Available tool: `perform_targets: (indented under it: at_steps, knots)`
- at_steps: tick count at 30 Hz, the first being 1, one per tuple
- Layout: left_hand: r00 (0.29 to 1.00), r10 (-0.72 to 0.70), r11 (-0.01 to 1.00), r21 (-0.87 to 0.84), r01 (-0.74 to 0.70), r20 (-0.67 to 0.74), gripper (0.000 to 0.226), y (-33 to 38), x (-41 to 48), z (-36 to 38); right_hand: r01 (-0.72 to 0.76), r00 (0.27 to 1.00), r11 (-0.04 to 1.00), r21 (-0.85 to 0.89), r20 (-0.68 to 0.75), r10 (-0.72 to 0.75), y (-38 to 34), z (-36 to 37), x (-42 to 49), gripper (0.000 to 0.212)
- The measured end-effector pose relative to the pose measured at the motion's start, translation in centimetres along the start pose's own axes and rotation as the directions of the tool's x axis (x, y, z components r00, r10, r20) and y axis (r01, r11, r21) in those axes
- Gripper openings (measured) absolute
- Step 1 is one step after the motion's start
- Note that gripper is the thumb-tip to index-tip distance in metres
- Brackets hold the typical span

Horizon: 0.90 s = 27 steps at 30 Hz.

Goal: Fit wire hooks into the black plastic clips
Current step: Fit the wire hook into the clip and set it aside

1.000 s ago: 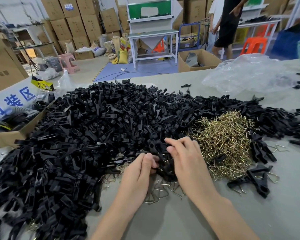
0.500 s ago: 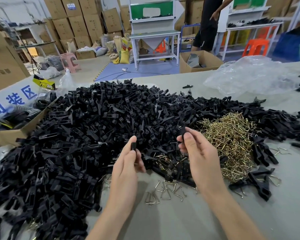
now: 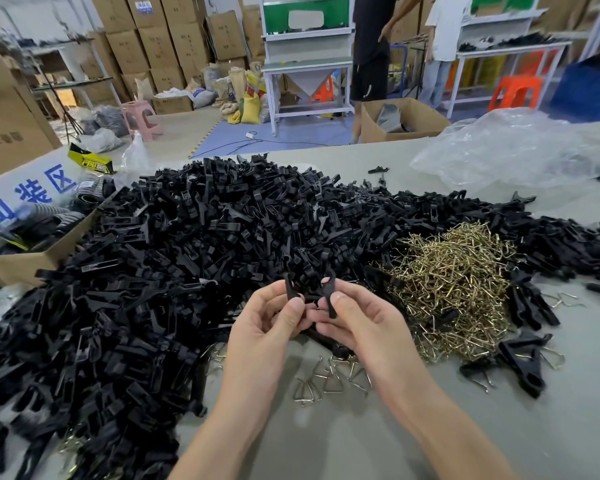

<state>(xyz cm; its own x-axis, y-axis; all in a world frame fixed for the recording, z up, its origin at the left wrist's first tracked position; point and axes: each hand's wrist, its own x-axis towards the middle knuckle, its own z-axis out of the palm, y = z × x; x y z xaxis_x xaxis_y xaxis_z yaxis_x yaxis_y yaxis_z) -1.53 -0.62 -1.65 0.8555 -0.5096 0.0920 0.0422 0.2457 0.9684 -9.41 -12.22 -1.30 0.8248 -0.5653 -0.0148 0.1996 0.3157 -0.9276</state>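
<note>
You've got two flat black plastic clip pieces up in front of you, just over the near edge of the big heap of loose black plastic clips. Your left hand pinches the left clip half between thumb and curled fingers, and your right hand pinches the right clip half the same way. Both halves stand roughly upright with their tops apart and their lower ends close together down by your thumbs. Honestly can't tell if they're joined down there. Butted up against the heap's right side is the pile of brass-coloured bent wire hooks, touching it. Just in front of the heap, under your wrists, a few loose silver wire hooks lie on the grey table top. Off the heap's near right corner, past the brass pile, sit a few black clips with wire on them. A crumpled clear plastic bag lies beyond the heap to the right, and an open brown cardboard box presses against the heap's left edge.
</note>
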Motion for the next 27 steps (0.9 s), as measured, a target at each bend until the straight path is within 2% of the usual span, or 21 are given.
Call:
perform_targets:
  at_steps: [2,5,10,13,17,20,24,27]
  knots:
    - [0.999,-0.001,1.0,0.026,0.0,0.032,0.034,-0.1,0.0,-0.2,-0.009,1.0,1.0,0.028,-0.006,0.009,-0.11,-0.26,0.17,0.034]
    - [0.998,-0.013,0.999,0.039,0.011,0.068,0.017,-0.25,-0.02,-0.38,-0.043,0.999,0.999,0.034,-0.009,0.043,0.13,-0.57,0.45,0.034]
    - [0.997,-0.012,0.996,0.086,0.006,0.073,0.034,-0.07,-0.13,-0.49,-0.073,0.996,0.997,0.027,0.049,0.072,0.32,-0.79,0.56,0.024]
    - [0.996,-0.017,0.998,0.068,0.011,0.089,0.031,-0.04,-0.19,-0.38,-0.081,0.995,0.997,0.018,0.067,0.08,0.37,-0.87,0.5,0.023]
    - [0.993,-0.015,0.999,0.041,0.01,0.114,0.016,-0.17,-0.21,-0.25,-0.082,0.994,0.997,0.002,0.072,0.081,0.27,-0.82,0.35,0.025]
    - [0.992,0.036,0.992,0.115,-0.05,0.12,0.021,-0.6,-0.22,-0.35,-0.07,0.995,0.997,-0.033,0.064,0.072,0.1,-0.8,0.32,0.028]
    - [0.997,0.005,0.998,0.057,-0.009,0.077,0.018,-0.58,-0.28,-0.25,-0.066,0.995,0.996,-0.061,0.065,0.07,0.1,-0.71,0.25,0.027]
    - [0.996,0.042,0.988,0.142,-0.054,0.082,0.027,-0.66,-0.32,-0.13,-0.062,0.995,0.996,-0.066,0.07,0.067,0.06,-0.71,0.12,0.027]
